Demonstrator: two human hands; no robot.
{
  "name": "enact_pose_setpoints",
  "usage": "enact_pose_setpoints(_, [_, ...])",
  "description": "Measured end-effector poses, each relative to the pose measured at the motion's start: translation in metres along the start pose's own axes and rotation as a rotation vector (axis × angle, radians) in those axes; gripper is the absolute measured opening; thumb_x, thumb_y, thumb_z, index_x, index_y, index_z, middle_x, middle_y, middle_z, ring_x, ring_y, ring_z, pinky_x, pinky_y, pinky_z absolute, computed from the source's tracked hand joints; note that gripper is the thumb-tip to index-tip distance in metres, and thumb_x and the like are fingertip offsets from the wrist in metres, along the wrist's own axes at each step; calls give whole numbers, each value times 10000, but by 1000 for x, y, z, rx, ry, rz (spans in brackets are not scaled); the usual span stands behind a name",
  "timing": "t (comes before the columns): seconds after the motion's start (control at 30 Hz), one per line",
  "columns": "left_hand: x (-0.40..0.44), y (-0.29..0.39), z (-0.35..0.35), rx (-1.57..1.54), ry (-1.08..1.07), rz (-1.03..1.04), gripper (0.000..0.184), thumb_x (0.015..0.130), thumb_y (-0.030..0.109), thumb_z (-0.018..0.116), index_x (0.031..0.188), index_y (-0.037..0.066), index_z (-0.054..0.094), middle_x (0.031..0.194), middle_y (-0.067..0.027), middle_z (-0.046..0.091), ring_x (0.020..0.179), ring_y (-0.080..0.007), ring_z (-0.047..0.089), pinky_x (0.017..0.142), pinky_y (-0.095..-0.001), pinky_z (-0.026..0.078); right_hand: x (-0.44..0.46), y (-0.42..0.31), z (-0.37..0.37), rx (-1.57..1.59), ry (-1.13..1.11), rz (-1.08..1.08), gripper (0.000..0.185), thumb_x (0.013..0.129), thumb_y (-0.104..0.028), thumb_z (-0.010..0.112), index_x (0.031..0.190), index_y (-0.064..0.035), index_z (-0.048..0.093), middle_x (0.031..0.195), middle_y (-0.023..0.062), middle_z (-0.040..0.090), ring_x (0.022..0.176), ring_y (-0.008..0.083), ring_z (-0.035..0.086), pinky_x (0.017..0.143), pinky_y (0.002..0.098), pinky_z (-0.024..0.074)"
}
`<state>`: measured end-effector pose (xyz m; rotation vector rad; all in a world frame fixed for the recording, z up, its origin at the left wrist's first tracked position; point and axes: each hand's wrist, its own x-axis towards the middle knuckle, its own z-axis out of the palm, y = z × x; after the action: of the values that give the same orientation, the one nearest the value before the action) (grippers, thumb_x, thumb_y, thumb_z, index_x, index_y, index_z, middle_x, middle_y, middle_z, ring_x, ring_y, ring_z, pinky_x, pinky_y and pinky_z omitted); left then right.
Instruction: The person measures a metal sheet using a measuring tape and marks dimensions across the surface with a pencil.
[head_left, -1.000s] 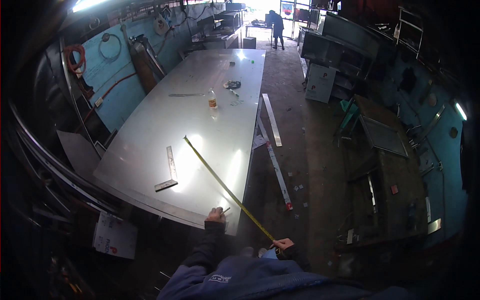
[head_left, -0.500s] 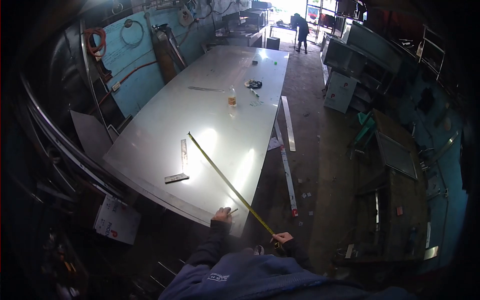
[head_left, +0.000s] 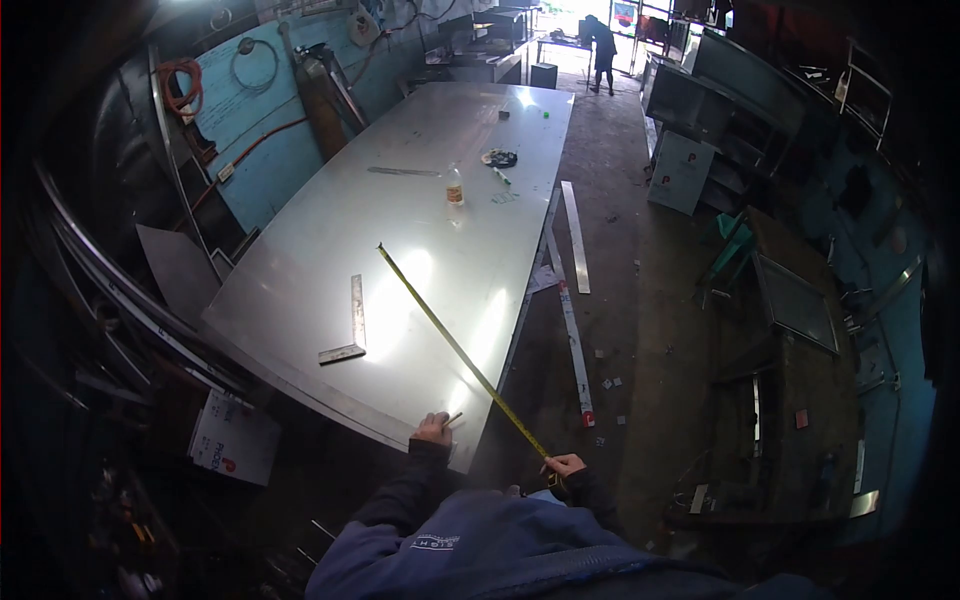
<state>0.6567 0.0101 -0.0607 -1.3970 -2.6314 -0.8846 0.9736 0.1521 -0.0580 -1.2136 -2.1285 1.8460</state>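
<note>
A large shiny metal sheet (head_left: 300, 240) covers the table in front of me. My left hand (head_left: 432, 429) rests at its near edge, fingers closed round a thin pencil-like stick (head_left: 454, 418). Off the sheet's near right corner, my right hand (head_left: 565, 466) grips a tape measure (head_left: 555, 482). Its yellow blade (head_left: 450, 340) runs out diagonally across the sheet to the upper left. A metal try square (head_left: 358, 310) lies left of the blade. Farther back stand a clear bottle (head_left: 455, 188) with an orange label and, beyond it, a dark round item (head_left: 498, 158) beside a marker (head_left: 502, 176).
Long metal strips (head_left: 575, 235) lie on the floor along the sheet's right side. On the right is a workbench (head_left: 800, 400) with a framed panel. Metal cabinets (head_left: 690, 100) stand at the back right. A person (head_left: 602, 55) is far off by the doorway.
The view has shifted a little. The tape blade's far end has moved farther up the sheet, away from the try square. Both hands keep their holds.
</note>
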Motion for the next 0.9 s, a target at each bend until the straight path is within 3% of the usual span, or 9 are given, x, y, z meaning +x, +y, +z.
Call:
enact_pose_setpoints(0.37, [0, 0, -1, -13, -33, -2, 247, 725, 118, 579, 971, 120, 565, 865, -96, 584, 804, -296, 599, 667, -416, 500, 22, 23, -1, 15, -29, 26, 340, 837, -415, 592, 825, -105, 730, 698, 46, 666, 678, 131, 610, 645, 298, 472])
enact_pose_setpoints(0.5, [0, 8, -9, 4, -39, -15, 243, 735, 150, 585, 974, 103, 582, 886, -106, 597, 811, -310, 598, 663, -424, 497, 29, 24, -4, -107, 19, -60, 338, 847, -382, 585, 797, -76, 720, 655, 49, 651, 635, 125, 601, 608, 287, 470])
enact_pose_setpoints(0.57, [2, 13, -17, -44, -28, -19, 233, 740, 138, 572, 968, 93, 582, 903, -107, 600, 815, -317, 600, 671, -422, 498, 20, -1, -8, 84, -74, -48, 342, 869, -348, 563, 775, -52, 707, 643, 52, 642, 632, 113, 591, 594, 286, 459])
enact_pose_setpoints(0.63, [1, 11, -11, -40, 13, -9, 226, 730, 138, 543, 950, 89, 559, 872, -100, 567, 785, -317, 585, 640, -443, 490, 25, 7, -9, 29, -73, -93, 347, 885, -323, 542, 762, -38, 697, 630, 50, 633, 628, 99, 580, 591, 277, 449])
enact_pose_setpoints(0.9, [0, 5, -5, -12, 1, -57, 257, 699, 127, 608, 955, 135, 587, 863, -63, 589, 752, -277, 617, 620, -394, 505, 19, -7, -12, 17, -109, 27, 396, 906, -303, 513, 712, 10, 658, 625, 15, 590, 619, 91, 525, 593, 259, 404])
